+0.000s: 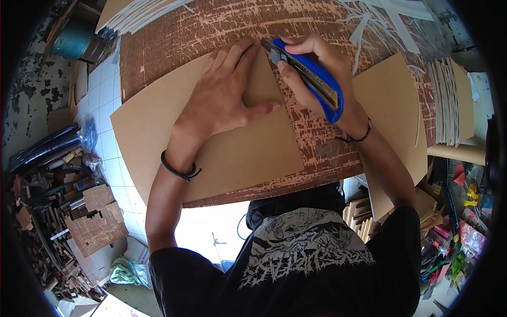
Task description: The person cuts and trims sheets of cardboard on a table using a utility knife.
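Observation:
A brown sheet of board (243, 158) lies on the scored, worn tabletop (327, 142). Pressed flat on the sheet is my left hand (224, 87), its fingers reaching the far right corner and its thumb out toward the right edge. My right hand (317, 68) grips a blue utility knife (317, 76). The knife's front end is at the sheet's far right corner, near my left fingertips; its other end leans back over my right wrist. How far the blade is out I cannot make out.
Another brown board (393, 105) lies under my right forearm. Stacks of cut boards stand at the far left (142, 16) and right edge (446, 100). Thin offcut strips (369, 24) are piled at the far right. Wood scraps (53, 227) cover the floor at left.

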`<state>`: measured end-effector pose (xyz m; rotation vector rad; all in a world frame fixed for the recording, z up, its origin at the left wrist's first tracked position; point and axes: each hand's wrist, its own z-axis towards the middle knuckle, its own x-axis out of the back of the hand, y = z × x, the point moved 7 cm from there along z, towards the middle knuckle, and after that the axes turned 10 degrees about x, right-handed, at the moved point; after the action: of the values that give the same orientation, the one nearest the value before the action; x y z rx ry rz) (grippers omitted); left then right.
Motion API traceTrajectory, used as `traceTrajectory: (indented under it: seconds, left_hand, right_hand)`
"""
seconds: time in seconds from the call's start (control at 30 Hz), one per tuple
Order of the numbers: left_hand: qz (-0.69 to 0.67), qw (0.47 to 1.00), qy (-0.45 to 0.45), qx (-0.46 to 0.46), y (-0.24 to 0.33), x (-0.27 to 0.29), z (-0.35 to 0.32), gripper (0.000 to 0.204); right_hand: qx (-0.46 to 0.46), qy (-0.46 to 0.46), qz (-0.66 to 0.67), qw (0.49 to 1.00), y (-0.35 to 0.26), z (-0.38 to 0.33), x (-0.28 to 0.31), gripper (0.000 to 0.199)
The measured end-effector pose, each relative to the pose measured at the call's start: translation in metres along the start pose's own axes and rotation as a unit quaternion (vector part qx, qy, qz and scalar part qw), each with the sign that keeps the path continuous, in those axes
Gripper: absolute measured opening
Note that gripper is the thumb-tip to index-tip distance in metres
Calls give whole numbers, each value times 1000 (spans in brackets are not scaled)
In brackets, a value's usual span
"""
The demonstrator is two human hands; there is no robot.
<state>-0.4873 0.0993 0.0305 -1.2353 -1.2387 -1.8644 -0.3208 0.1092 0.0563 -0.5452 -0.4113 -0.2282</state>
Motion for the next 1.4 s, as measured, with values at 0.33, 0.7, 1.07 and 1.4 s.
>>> traceTrajectory:
  seconds: [0.33, 0.7, 1.07, 1.4]
  left_hand:
    - [-2, 1000, 9, -15, -2, -2, 1, 103]
    - [-7, 1000, 10, -14, 0, -2, 0, 101]
    - [29, 999, 19, -9, 1, -5, -3, 97]
    - [28, 999, -25, -11, 27, -10, -20, 103]
  right_hand:
    - [-85, 30, 35, 995, -13, -17, 7, 24]
    - [-96, 11, 14, 995, -27, -26, 12, 24]
    - [-146, 31, 44, 988, -41, -52, 19, 24]
    - [-133, 74, 85, 985, -39, -56, 19, 24]
